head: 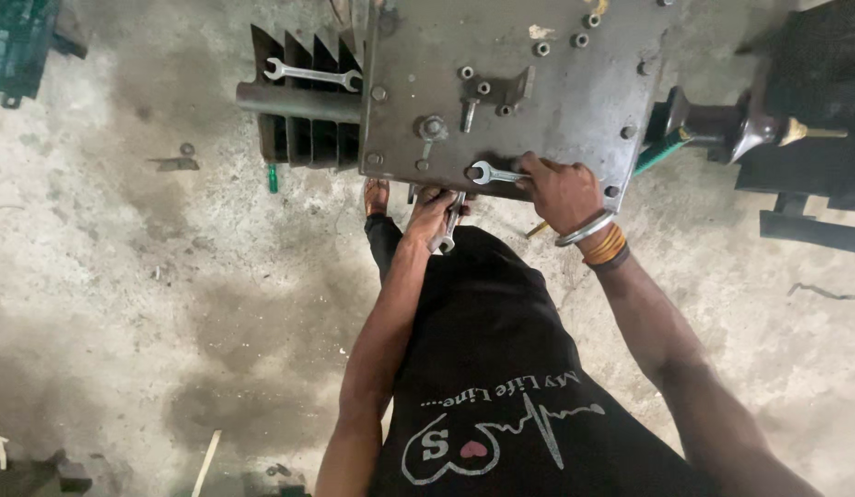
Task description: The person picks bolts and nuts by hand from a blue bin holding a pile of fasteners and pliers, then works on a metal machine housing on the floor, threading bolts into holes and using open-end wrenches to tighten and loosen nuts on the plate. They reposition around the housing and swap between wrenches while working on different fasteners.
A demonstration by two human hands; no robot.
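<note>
A grey steel machine plate (538, 92) with several bolts lies in front of me. My right hand (561, 189) grips a silver ring spanner (490, 173) whose ring end sits on a bolt near the plate's front edge. My left hand (434, 207) holds a second spanner (448, 230) just under that front edge, pointing down. Bangles circle my right wrist (593, 235).
Another open-ended spanner (312, 74) rests on black finned metal (303, 106) beside a steel pipe (298, 101). A dark shaft assembly (722, 124) juts out to the right. A green-handled tool (273, 177) lies on the stained concrete floor (123, 276).
</note>
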